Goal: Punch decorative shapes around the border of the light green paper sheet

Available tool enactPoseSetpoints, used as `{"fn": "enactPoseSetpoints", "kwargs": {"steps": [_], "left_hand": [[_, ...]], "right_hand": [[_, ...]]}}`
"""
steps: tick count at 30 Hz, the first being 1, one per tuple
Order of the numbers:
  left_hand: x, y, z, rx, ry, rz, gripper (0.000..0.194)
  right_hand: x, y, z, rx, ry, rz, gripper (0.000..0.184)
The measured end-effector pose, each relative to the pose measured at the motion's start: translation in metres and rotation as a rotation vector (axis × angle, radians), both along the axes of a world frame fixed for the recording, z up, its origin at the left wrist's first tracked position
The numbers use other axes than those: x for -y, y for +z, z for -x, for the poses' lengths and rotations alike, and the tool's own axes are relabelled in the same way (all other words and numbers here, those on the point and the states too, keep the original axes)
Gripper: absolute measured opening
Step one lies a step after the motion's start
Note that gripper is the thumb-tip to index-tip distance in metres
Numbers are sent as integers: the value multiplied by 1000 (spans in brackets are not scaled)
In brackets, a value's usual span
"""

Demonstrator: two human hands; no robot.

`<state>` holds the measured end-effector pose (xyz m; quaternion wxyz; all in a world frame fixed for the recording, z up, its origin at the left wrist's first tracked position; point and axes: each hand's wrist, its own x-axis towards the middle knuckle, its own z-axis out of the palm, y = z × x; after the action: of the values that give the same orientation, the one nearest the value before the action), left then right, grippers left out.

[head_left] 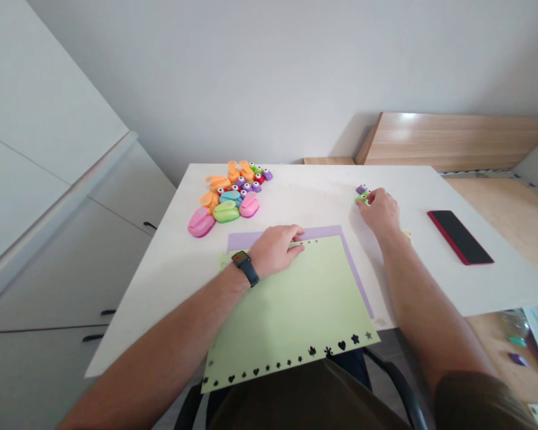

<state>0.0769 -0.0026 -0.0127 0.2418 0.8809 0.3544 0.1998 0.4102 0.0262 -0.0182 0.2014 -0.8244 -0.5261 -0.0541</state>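
A light green sheet of paper lies on the white table, over a purple sheet. Small shapes are punched along its near and far edges. My left hand, with a dark watch on the wrist, rests flat on the green sheet's far edge, fingers stretched out. My right hand reaches to the right of the sheets. Its fingers are closed on a small green paper punch. A small purple punch sits just beyond it.
A pile of several coloured paper punches lies at the far left of the table. A black phone in a red case lies at the right. White cabinets stand to the left, a wooden bench behind.
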Motion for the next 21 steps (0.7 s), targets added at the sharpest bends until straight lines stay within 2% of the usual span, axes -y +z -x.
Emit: {"fn": "enactPoseSetpoints", "kwargs": {"steps": [5, 16, 19, 21], "left_hand": [[0, 0, 2, 21, -9, 14, 24], [-5, -2, 14, 55, -18, 57, 16], [-4, -2, 16, 59, -14, 33, 16], [-3, -2, 17, 48, -21, 3, 16]], "right_hand": [[6, 0, 13, 18, 134, -63, 29], [9, -4, 40, -58, 327, -113, 31], [8, 1, 56, -79, 394, -101, 32], [7, 9, 73, -90, 486, -82, 35]]}}
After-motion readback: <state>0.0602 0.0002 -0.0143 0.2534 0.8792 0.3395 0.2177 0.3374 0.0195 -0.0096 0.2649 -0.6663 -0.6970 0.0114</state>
